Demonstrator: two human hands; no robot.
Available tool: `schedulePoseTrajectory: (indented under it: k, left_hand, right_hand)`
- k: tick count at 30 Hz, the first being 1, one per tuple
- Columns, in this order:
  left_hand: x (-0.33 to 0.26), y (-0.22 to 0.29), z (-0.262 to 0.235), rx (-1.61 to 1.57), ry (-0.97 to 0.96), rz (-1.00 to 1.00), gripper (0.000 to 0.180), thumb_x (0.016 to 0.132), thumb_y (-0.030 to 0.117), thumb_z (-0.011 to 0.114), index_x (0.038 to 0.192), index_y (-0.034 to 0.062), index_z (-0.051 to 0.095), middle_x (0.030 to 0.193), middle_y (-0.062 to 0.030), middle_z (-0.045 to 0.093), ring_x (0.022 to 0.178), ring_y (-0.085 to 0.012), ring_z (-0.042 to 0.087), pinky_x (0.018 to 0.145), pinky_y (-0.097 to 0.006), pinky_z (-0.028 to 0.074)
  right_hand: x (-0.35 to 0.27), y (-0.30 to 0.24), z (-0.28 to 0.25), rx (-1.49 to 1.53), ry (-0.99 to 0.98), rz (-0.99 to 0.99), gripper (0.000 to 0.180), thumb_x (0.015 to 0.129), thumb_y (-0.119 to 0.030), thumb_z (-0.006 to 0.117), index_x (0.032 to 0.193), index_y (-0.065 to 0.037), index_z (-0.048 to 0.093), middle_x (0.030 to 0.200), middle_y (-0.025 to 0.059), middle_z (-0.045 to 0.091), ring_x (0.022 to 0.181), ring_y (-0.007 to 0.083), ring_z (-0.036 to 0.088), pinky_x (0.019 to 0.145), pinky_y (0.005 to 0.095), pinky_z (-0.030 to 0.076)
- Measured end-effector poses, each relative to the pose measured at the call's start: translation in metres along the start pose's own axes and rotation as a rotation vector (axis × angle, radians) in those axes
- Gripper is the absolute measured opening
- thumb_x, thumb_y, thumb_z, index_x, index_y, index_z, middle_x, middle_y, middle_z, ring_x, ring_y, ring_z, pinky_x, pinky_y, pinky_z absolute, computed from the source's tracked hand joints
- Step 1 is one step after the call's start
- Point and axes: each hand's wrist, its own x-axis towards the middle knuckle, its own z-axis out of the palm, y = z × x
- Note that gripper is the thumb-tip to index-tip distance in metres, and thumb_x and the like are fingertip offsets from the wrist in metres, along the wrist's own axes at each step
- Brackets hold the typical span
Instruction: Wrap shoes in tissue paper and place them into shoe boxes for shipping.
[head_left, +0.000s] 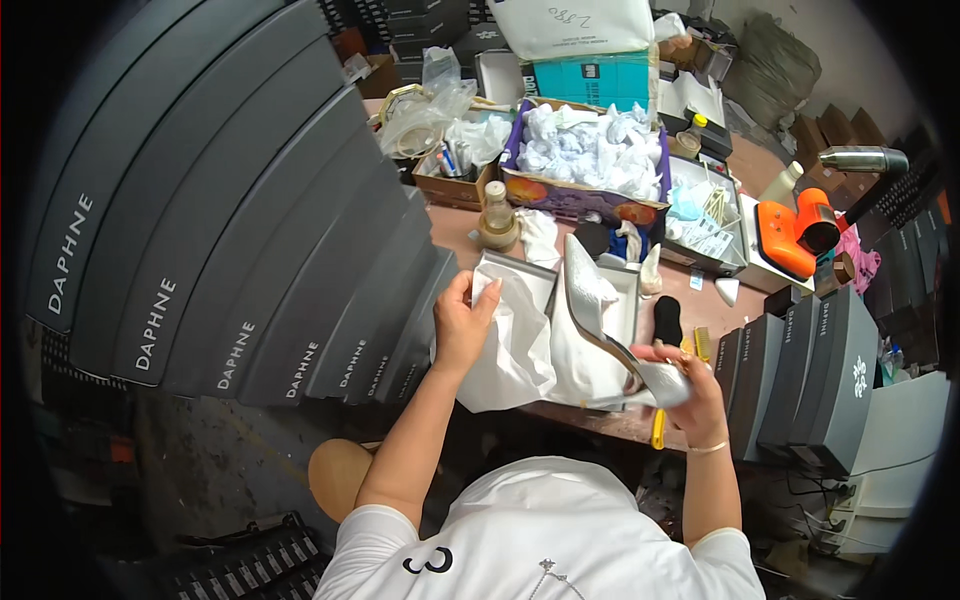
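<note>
With thumb and fingers closed, my left hand (466, 322) grips the edge of a thin white wrapping sheet (508, 350) that hangs down over the near side of the table. My right hand (694, 392) is wrapped round the heel end of a silver pointed pump (590, 312), its toe tilted up and away from me. The heel end is slightly blurred. Beneath the shoe and the sheet lies an open shoe box (628, 300) with white paper in it, partly covered. A black shoe-shaped insole (667, 320) and a yellow brush (702, 344) lie beside my right hand.
Tall stacks of dark grey shoe boxes (230, 240) rise at the left; more boxes (790, 370) stand at the right. Behind are a purple carton (585, 200) of crumpled paper, a glue bottle (497, 218), a shallow tray (705, 262) and an orange device (785, 238).
</note>
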Motion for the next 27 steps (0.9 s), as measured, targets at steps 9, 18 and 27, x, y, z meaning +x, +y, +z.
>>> schedulePoseTrajectory:
  k: [9, 18, 27]
  left_hand:
    - [-0.029, 0.005, 0.110, -0.071, -0.257, 0.178, 0.042, 0.086, -0.002, 0.049, 0.127, 0.0028, 0.055, 0.099, -0.0059, 0.062, 0.080, -0.0102, 0.056, 0.067, -0.022, 0.044]
    - [-0.050, -0.040, 0.146, -0.302, -0.455, -0.120, 0.082, 0.080, 0.024, 0.075, 0.139, -0.0077, 0.029, 0.123, -0.0159, 0.048, 0.113, -0.0225, 0.053, 0.093, -0.033, 0.047]
    - [-0.023, -0.050, 0.154, 0.182, -0.409, 0.111, 0.060, 0.075, 0.022, 0.076, 0.120, -0.0088, 0.051, 0.105, -0.0216, 0.058, 0.095, -0.0325, 0.060, 0.080, -0.037, 0.049]
  right_hand:
    - [-0.058, -0.063, 0.000, -0.965, 0.023, -0.101, 0.026, 0.086, -0.018, 0.061, 0.105, -0.001, 0.068, 0.114, 0.0182, 0.063, 0.101, 0.0306, 0.061, 0.089, 0.0343, 0.045]
    - [-0.034, -0.005, 0.010, -1.311, 0.007, -0.238, 0.023, 0.086, -0.023, 0.063, 0.100, -0.006, 0.067, 0.113, 0.0131, 0.062, 0.085, 0.0296, 0.059, 0.080, 0.0378, 0.047]
    - [-0.011, 0.026, 0.027, -1.394, 0.214, -0.132, 0.025, 0.086, -0.019, 0.061, 0.103, -0.003, 0.066, 0.109, 0.0133, 0.063, 0.087, 0.0319, 0.059, 0.080, 0.0360, 0.048]
